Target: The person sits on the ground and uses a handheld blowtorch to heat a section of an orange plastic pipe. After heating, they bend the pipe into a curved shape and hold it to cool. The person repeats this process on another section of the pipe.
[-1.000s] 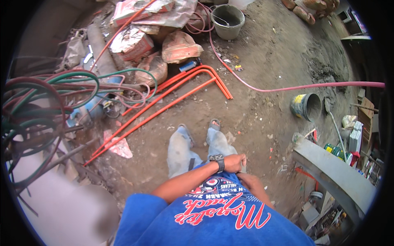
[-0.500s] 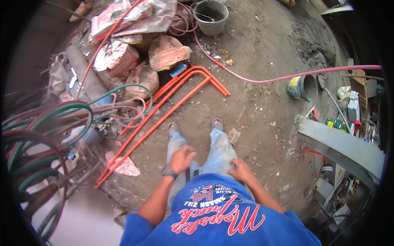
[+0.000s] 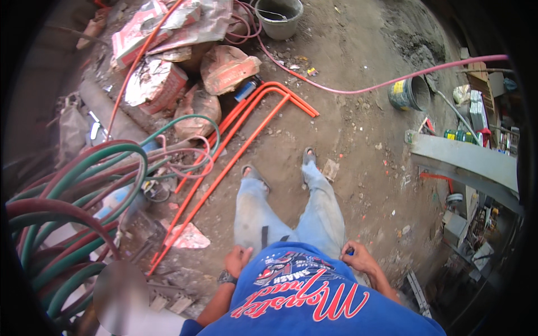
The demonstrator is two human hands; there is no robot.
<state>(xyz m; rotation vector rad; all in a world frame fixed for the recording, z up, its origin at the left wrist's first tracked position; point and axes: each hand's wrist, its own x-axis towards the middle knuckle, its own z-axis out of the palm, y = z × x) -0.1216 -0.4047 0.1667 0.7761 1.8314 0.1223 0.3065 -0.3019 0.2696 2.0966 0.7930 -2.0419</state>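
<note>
My left hand, with a dark band at the wrist, is at my left hip beside the hem of my blue shirt. Its fingers are curled; whether they hold anything is hidden. By my right hip, my right hand closes on a small dark blue object, too small to name. My jeans are dusty. On the ground ahead to the left lie several bent orange-red rods, apart from both hands.
Coiled green and red hoses crowd the left. Torn sacks are piled ahead, by a grey bucket. A pink hose crosses the ground. Rightward are a tipped bucket and a grey metal beam.
My left hand has dropped from over my thigh to my hip. My right hand has shifted outward and now shows a small dark blue object. The view has tilted slightly.
</note>
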